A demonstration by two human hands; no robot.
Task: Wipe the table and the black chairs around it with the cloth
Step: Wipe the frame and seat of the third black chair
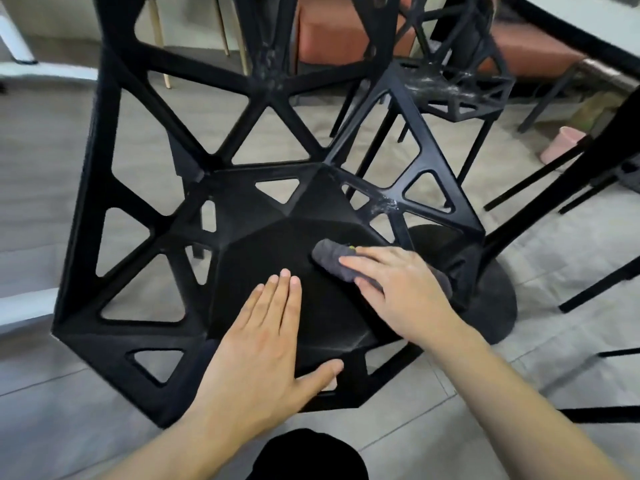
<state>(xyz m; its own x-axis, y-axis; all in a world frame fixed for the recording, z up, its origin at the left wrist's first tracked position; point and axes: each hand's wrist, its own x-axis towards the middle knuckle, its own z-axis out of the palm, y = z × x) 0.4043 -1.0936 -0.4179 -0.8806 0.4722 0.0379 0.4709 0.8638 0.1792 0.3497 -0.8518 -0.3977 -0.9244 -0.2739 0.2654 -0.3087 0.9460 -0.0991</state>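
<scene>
Head view: the left hand [266, 327] lies flat on the seat of the near chair [273, 237], fingers straight, steadying it. The right hand [398, 289] presses a bunched grey cloth [329, 259] onto the seat's right side; its grip is flat, fingers extended over the cloth. The cloth looks soft and light, best held under the palm. The chair seems stiff, light plastic, likely to shift. A second chair [460, 88] behind shows white dust. The worktop [588, 26] edge is at upper right.
</scene>
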